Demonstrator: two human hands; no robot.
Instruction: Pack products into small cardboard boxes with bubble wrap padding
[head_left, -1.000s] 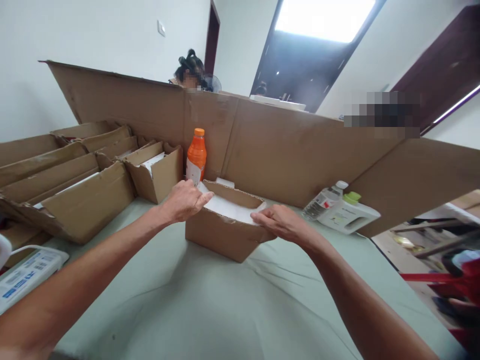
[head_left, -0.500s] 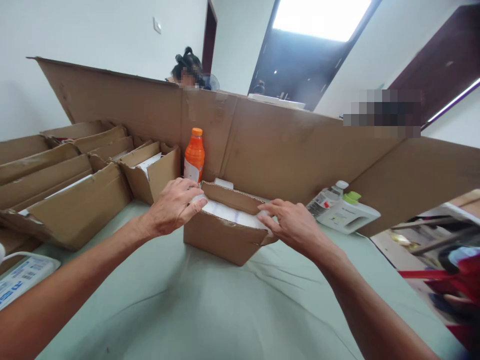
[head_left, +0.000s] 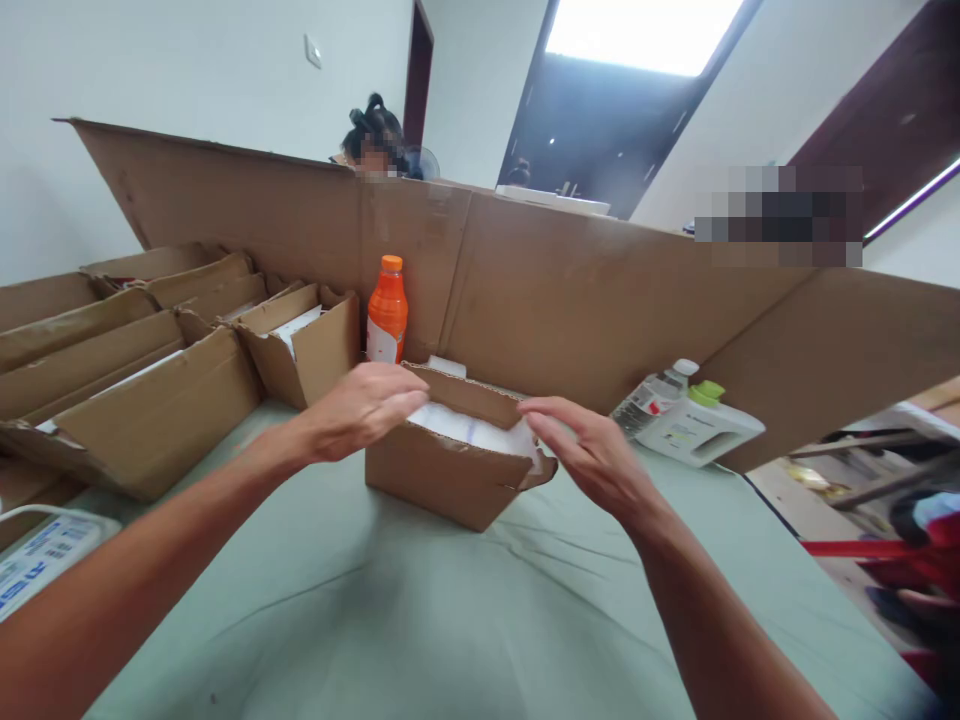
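An open-topped cardboard box [head_left: 427, 480] stands upright on the green-covered table [head_left: 420, 620]. White packets or sheets [head_left: 469, 430] fill it up to near the rim; their exact kind I cannot make out. At the box's left end is my left hand [head_left: 367, 405], fingers stretched out over the rim corner. My right hand [head_left: 589, 445] is at the opposite end, its fingers extended and the fingertips by the rim and the white contents. Neither hand shows anything gripped in it.
Several cardboard boxes [head_left: 172, 410] crowd the left side. An orange bottle [head_left: 387, 312] stands behind the box. A clear bottle [head_left: 652, 400] and a white jug [head_left: 701, 430] are at the right. A tall cardboard panel [head_left: 570, 290] lines the back, with people beyond it.
My left hand has shifted slightly right, its fingers straighter over the box's end. My right-hand fingers have straightened and lifted a little, uncovering more of the white contents. The box has stayed put.
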